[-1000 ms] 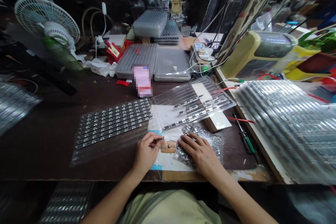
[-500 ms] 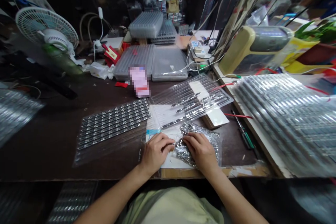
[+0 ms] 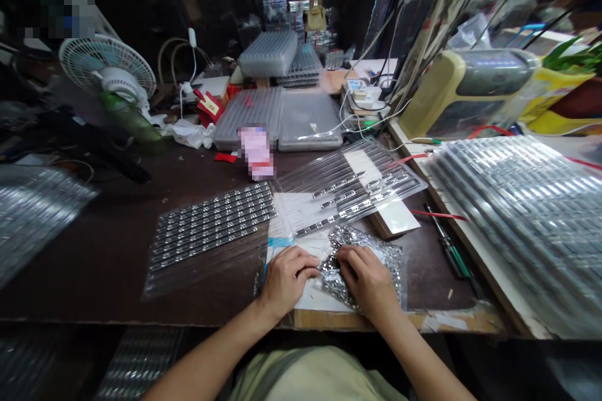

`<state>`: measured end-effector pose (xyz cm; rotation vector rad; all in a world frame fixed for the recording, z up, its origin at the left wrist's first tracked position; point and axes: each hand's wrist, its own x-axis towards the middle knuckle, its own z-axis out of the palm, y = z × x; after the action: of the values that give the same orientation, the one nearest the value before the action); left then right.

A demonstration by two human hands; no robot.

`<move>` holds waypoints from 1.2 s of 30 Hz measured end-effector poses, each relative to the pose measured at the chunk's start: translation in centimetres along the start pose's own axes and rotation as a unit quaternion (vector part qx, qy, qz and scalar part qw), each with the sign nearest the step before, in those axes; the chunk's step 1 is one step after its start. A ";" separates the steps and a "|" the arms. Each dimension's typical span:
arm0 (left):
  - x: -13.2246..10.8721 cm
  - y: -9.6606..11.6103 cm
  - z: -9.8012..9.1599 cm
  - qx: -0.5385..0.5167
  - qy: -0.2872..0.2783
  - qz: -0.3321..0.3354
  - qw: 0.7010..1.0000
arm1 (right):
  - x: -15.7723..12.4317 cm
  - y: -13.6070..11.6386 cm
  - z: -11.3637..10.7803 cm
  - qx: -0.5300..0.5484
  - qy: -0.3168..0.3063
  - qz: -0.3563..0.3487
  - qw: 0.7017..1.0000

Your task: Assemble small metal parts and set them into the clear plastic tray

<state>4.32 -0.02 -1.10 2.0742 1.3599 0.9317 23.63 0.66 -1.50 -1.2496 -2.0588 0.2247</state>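
my left hand (image 3: 286,279) is curled, with its fingers drawn in and the tips close to the edge of the crinkled plastic bag of small silver metal pieces (image 3: 371,250). i can't tell whether they have hold of anything that small. my right hand (image 3: 369,282) lies half-curled on top of that bag, fingertips down among the pieces, and i can't tell whether it is pinching any. the bag sits on a white paper sheet (image 3: 301,216) at the near edge of the dark workbench (image 3: 108,244), right under both hands. beyond it, the clear blister tray (image 3: 371,178) is only partly done: a few of its channels hold rows of silver pieces, while many others are bare. to my left, the clear blister sheet (image 3: 211,225) looks filled across all its rows. the bag holds plenty of loose pieces, and a tall stack of clear trays (image 3: 517,219) lies at my right, beside a green-handled screwdriver (image 3: 451,260).
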 end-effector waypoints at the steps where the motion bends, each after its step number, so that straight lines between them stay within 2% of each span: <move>1: 0.1 0.0 -0.2 -0.010 0.003 -0.002 1.000 | 0.0 0.0 -0.1 0.007 0.003 0.000 1.000; 4: 1.2 -0.7 -1.8 -0.002 0.041 -0.024 0.999 | 0.2 -0.5 -0.4 0.023 0.017 0.010 1.000; 8: 3.1 -3.9 -5.4 0.144 0.133 -0.071 0.978 | 0.5 -2.2 0.4 0.040 -0.010 0.032 0.999; 11: 3.3 -6.3 -7.2 0.224 0.151 -0.072 0.960 | 0.9 -3.6 1.8 0.034 -0.032 0.032 0.998; 14: 2.4 -7.4 -7.8 0.253 0.154 -0.067 0.953 | 1.2 -4.1 3.1 0.021 -0.031 0.025 0.999; 18: 1.8 -6.8 -7.9 0.270 0.149 -0.066 0.949 | 1.1 -4.2 3.9 0.005 -0.030 0.023 0.999; 22: 3.4 -4.7 -6.7 0.241 0.109 -0.027 0.964 | 1.1 -4.3 3.7 -0.025 -0.047 0.009 0.999; 28: 5.5 -2.3 -3.9 0.199 0.005 0.010 0.980 | 0.1 -1.8 0.2 -0.160 -0.108 -0.066 0.979; 32: 5.3 -2.0 -3.4 0.192 -0.014 0.005 0.981 | -1.3 -0.5 -2.0 -0.201 -0.141 -0.076 0.966; 36: 5.2 -2.0 -3.3 0.178 -0.008 -0.008 0.984 | -1.4 -0.5 -1.7 -0.173 -0.123 -0.052 0.976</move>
<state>2.03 5.63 1.10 2.3185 1.6290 0.7010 24.81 -1.11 -0.65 -1.3674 -2.4472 -0.0339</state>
